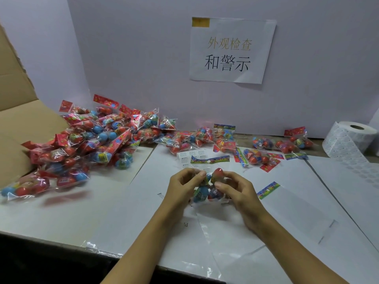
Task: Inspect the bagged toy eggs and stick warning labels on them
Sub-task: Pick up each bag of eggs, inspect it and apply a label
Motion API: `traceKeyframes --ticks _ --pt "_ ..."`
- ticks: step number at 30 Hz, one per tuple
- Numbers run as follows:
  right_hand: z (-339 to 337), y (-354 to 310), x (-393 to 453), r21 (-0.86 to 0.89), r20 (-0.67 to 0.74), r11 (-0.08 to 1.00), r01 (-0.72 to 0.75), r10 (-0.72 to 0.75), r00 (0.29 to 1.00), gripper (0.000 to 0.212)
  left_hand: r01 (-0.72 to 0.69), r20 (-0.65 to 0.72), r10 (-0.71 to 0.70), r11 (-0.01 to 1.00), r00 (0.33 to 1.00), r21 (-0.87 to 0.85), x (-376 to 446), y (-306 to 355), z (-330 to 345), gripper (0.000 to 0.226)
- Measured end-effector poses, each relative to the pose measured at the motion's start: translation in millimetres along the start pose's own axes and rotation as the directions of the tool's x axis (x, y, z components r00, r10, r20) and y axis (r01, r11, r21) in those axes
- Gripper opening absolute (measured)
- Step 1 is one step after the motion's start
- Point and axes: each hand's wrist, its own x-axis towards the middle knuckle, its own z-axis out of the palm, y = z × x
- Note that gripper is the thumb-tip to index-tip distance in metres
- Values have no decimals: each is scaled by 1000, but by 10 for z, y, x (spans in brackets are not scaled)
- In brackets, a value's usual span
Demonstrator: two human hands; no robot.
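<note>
Both forearms reached in from the near edge of the bench (61,214), which was covered with white sheets. The left hand (180,189) and right hand (235,191) met over the middle of it, each grip closed by curled fingers on one bag (207,189) of toy eggs held between them, just above the paper; the left pinched its left side, the right its right side, with a blue egg low on the left and a red one at the top. The bag's printed header card stood just beyond the fingertips. An empty clear bag with a coloured header (268,190) lay flat just right of the right hand. Farther back, a strip of white warning labels (187,158) lay on the paper beyond the hands. Behind it, loose bags (256,156) were scattered along the back. A large pile (92,140) spilled from a cardboard box (18,124) on the left. At the far right stood a label roll (348,140). A paper sign (231,50) hung on the back wall.
</note>
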Motion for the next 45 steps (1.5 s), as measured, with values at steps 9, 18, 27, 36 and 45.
traceKeyframes --ticks 9,18,27,36,45 --pt "-56 -15 54 180 -103 983 29 -10 995 32 145 275 -140 989 951 2 -80 23 31 41" --pt "-3 -16 22 1 -27 999 -34 34 999 47 100 273 -85 994 958 -39 -73 49 -10 26" --pt "23 3 -7 -105 -33 994 40 -44 998 56 82 271 -70 996 960 -36 -99 90 -13 20" --pt "-28 -51 25 -48 -42 992 115 -117 992 58 139 349 -73 976 934 -169 -87 155 -63 25" --pt "23 -127 13 -43 -93 996 77 -81 992 49 207 378 -102 946 920 -251 -25 149 -81 46"
